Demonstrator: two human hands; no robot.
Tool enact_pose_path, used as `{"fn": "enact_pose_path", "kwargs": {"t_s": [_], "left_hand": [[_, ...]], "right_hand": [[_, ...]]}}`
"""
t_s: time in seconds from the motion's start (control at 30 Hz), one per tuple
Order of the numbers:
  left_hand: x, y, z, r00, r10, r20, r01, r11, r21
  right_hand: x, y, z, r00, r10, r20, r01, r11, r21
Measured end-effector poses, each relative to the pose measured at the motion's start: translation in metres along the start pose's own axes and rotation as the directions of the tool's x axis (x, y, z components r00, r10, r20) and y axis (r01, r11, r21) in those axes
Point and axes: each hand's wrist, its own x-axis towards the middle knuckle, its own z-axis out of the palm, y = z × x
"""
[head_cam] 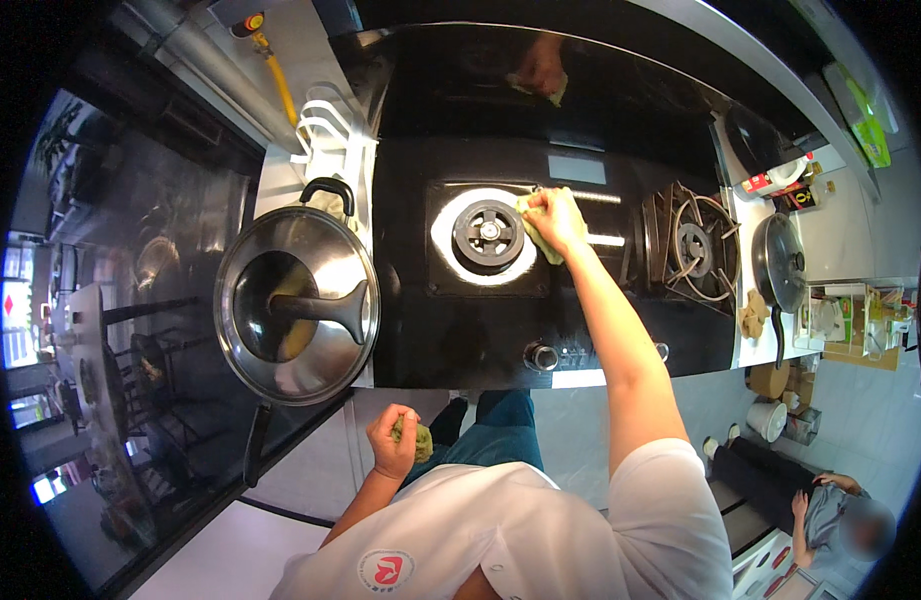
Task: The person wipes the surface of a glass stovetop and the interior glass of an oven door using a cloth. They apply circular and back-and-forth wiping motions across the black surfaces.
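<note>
My right hand [556, 217] presses a green cloth [548, 249] onto the black glass cooktop [460, 330], just right of the left gas burner [489, 232]. That burner has a shiny metal ring around it and no pan support on it. Close to my body, below the cooktop's front edge, my left hand [394, 441] is closed on a second crumpled green cloth [423, 441]. The right burner [693, 246] carries a metal pan support. A control knob [541, 356] sits at the cooktop's front.
A lidded wok [348, 315] stands left of the cooktop. At the right are a lidded frying pan [781, 262], a brown cloth [753, 315] and bottles [775, 180]. A yellow gas hose [280, 86] runs at the back left. Another person [813, 502] is at the lower right.
</note>
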Motion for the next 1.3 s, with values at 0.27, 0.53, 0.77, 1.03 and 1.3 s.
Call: {"fn": "enact_pose_path", "kwargs": {"t_s": [0.27,0.53,0.77,1.03,1.3], "left_hand": [[-0.014,-0.017,-0.004,0.988,-0.099,-0.119,0.096,0.995,-0.028],[-0.019,-0.016,0.001,0.965,-0.177,-0.194,0.166,0.983,-0.072],[-0.007,-0.011,0.005,0.963,-0.152,-0.222,0.135,0.987,-0.090],[-0.001,-0.008,0.003,0.975,-0.130,-0.182,0.124,0.991,-0.045],[-0.006,-0.003,0.010,0.990,-0.102,-0.094,0.098,0.994,-0.045]], "right_hand": [[0.059,-0.016,0.004,0.954,-0.039,0.298,0.047,0.999,-0.021],[0.119,-0.106,0.038,0.664,-0.277,0.695,0.434,0.899,-0.057],[0.092,-0.145,0.049,0.510,-0.418,0.752,0.633,0.774,0.002],[0.116,-0.040,0.016,0.757,-0.305,0.577,0.342,0.939,0.047],[0.020,0.022,-0.002,0.955,-0.029,0.294,0.005,0.997,0.081]]}}
